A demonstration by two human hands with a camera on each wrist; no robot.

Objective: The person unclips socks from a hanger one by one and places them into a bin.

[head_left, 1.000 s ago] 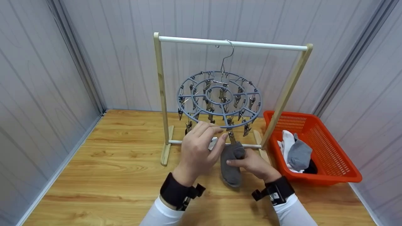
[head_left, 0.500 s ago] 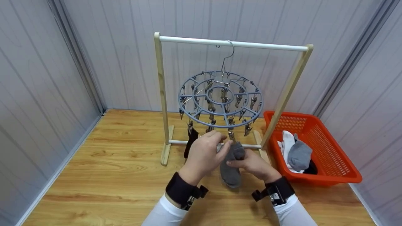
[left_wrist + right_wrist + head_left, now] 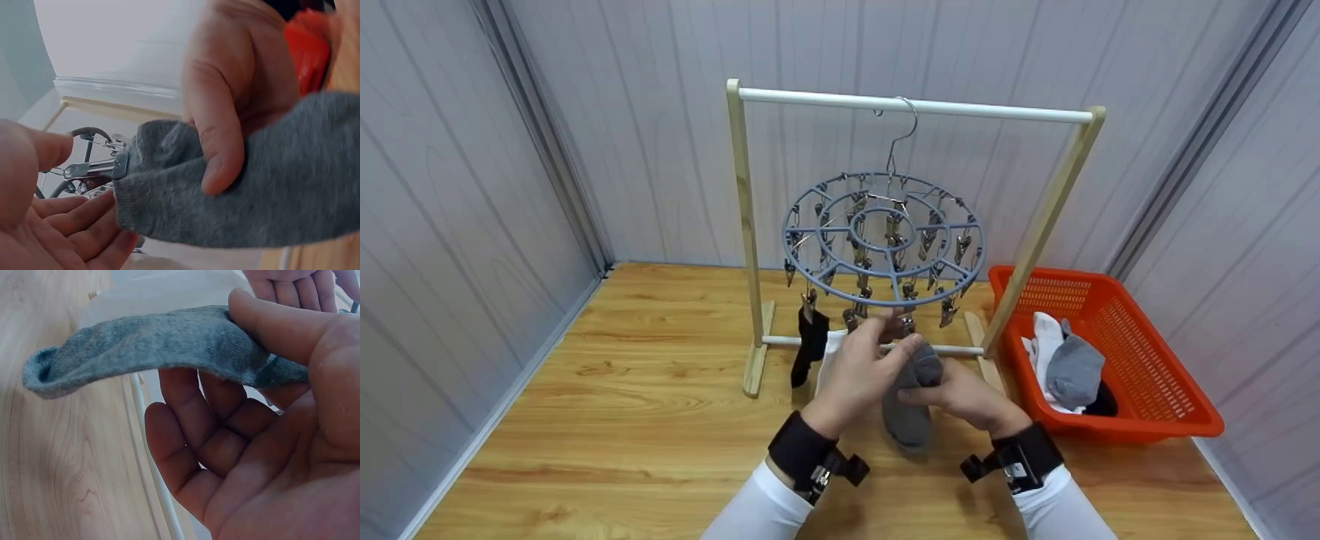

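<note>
A grey sock (image 3: 907, 424) hangs below the front of a round clip hanger (image 3: 840, 289). My right hand (image 3: 971, 394) pinches it between thumb and fingers. In the left wrist view a metal clip (image 3: 95, 169) bites the sock's cuff. My left hand (image 3: 859, 371) is around that clip, its thumb and fingers spread apart and not closed on it. A black sock (image 3: 811, 346) and a white sock (image 3: 831, 351), partly behind my left hand, hang to the left.
The hanger hooks over the white top bar (image 3: 997, 110) of a wooden-legged rack. At right stands an orange basket (image 3: 1174, 349) with white, grey and black socks inside. Several other clips dangle from the hanger. Walls close in the back and sides.
My left hand has moved right, toward the grey sock's cuff, uncovering the black sock and part of the white one. My right hand has stayed in place holding the grey sock.
</note>
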